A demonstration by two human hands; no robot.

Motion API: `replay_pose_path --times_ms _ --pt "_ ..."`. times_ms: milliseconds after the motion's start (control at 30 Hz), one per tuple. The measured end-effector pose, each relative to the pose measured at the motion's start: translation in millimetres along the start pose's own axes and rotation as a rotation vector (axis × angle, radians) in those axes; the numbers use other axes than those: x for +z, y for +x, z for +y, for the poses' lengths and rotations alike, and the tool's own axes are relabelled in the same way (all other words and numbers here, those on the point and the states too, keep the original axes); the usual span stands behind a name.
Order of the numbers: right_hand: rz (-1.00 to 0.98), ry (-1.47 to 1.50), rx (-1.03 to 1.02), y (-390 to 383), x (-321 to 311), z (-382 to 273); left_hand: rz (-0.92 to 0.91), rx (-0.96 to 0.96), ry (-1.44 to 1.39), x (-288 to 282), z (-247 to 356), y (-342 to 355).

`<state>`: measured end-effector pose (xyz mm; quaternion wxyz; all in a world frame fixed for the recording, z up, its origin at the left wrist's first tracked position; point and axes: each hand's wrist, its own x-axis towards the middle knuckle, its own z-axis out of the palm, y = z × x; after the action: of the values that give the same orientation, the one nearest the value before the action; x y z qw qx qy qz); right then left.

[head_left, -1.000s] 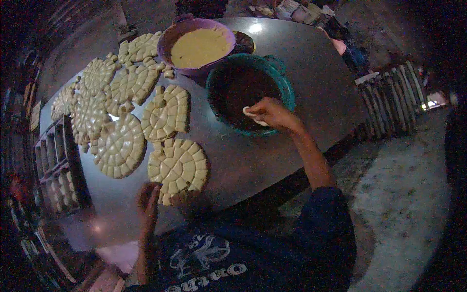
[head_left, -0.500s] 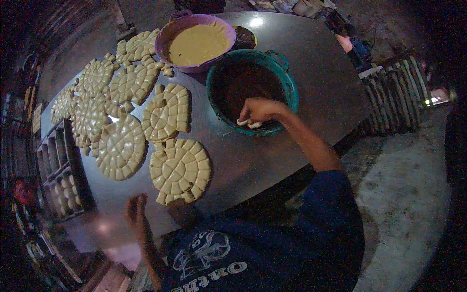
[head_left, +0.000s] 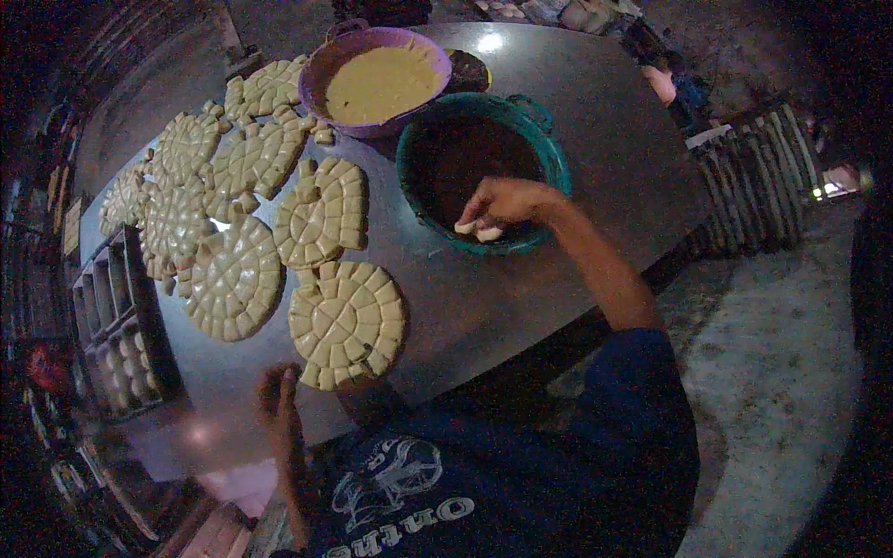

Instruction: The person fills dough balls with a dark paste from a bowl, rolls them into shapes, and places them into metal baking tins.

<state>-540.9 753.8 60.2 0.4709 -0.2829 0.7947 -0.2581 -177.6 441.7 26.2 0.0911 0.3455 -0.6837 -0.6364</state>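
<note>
My right hand (head_left: 510,202) is over the near side of a teal basin (head_left: 555,172) with a dark brown mass (head_left: 465,158) in it. Its fingers are closed on a small piece of pale dough (head_left: 464,227). A second pale bit shows just beside it, under the fingers. Down at the near left, my left hand (head_left: 277,389) hovers close to the nearest scored dough round (head_left: 346,316). Darkness and blur hide whether its fingers grip anything. That round is cut into wedges and blocks, with a dark mark on its near edge.
More scored dough rounds (head_left: 233,279) cover the left half of the metal table (head_left: 521,316). Behind them stands a purple basin (head_left: 312,79) of yellowish batter. A dark divided tray (head_left: 116,279) with pale dough pieces is at the left edge. Slatted material (head_left: 758,181) stands beyond the right edge.
My left hand has shifted slightly right, toward the nearest dough round. My right hand stays over the teal basin, having moved a little to the right with the dough piece.
</note>
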Motion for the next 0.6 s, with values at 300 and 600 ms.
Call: replay_pose_path --times_ms 300,600 --pt "0.023 0.942 -0.336 -25 37 -38 -0.315 -0.183 -0.193 27 15 -11" --pt "0.087 1.117 -0.545 -8 202 -155 -0.639 -0.058 -0.504 28 34 -9"
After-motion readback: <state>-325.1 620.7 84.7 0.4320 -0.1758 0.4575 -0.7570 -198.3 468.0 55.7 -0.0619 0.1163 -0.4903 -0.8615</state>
